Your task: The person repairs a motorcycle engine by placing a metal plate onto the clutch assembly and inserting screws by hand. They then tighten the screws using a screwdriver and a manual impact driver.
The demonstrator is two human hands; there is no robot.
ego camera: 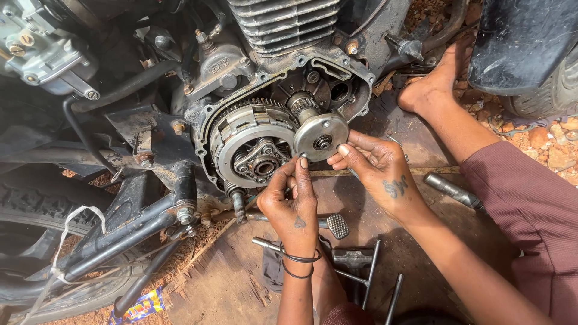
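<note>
Steel disc (321,136) pinched by 2 hands: left hand (293,201), right hand (376,171).

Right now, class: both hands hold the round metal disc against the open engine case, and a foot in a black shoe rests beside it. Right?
Not quite. The head view shows the foot is bare. Both the left hand and right hand do hold the round metal disc at the engine case.

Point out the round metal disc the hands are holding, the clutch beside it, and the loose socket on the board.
round metal disc (318,133): head view, on its flat face, left of the centre nut.
clutch (241,129): head view, on its outer plate, upper left.
socket (448,189): head view, mid-barrel.
</note>
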